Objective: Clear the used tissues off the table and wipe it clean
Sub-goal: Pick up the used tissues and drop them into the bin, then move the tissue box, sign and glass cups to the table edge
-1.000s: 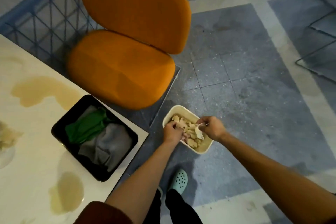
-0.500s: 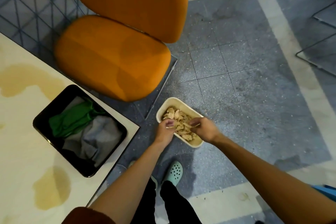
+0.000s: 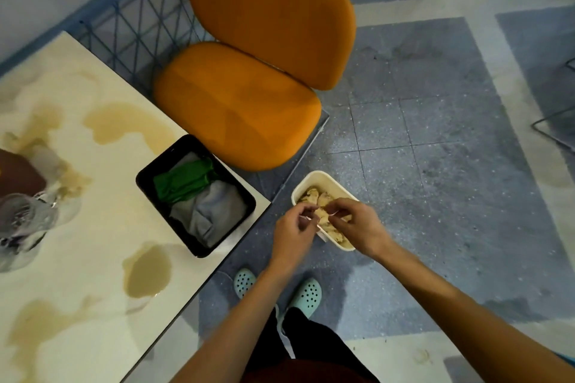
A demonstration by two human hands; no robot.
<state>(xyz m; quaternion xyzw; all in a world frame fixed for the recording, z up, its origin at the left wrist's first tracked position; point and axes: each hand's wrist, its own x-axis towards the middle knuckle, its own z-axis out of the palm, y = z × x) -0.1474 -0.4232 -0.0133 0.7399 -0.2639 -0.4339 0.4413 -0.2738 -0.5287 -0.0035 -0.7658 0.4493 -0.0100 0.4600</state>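
Hands are down low: left hand (image 3: 295,228) and right hand (image 3: 357,224) hang over the cream tub (image 3: 323,176) on the floor, just off the desk's near right corner. Fingers of both are curled in with the tips almost meeting. Each pinches a bit of the used tissues (image 3: 314,196), and a pale sliver shows between the fingertips. My read is that wet paper is sticking to the fingers and being picked off so it lands in the tub, not on the floor. The tub holds a heap of brownish soaked wads, so the clearing step looks close to done. The tub sits by the feet, teal clogs (image 3: 308,292), probably so waste can go straight down from the desk edge.

Desk (image 3: 77,242) is to the left and not yet wiped. There's a brown puddle (image 3: 149,274) near the front, with more stains farther back and left. Black tray (image 3: 146,174) sits at the desk's right corner with a green cloth (image 3: 183,180) and grey cloth (image 3: 208,214) bunched inside, untouched, likely parked there within reach for the wipe. At the far left edge a blurred glass thing (image 3: 21,221) stands in the spill. There could be soggy tissue around it, but it's too smeared to say. Orange chair (image 3: 239,106) is just beyond the desk corner, with a blue wire rack (image 3: 140,25) behind it.

With that much liquid, one cloth pass likely won't do.
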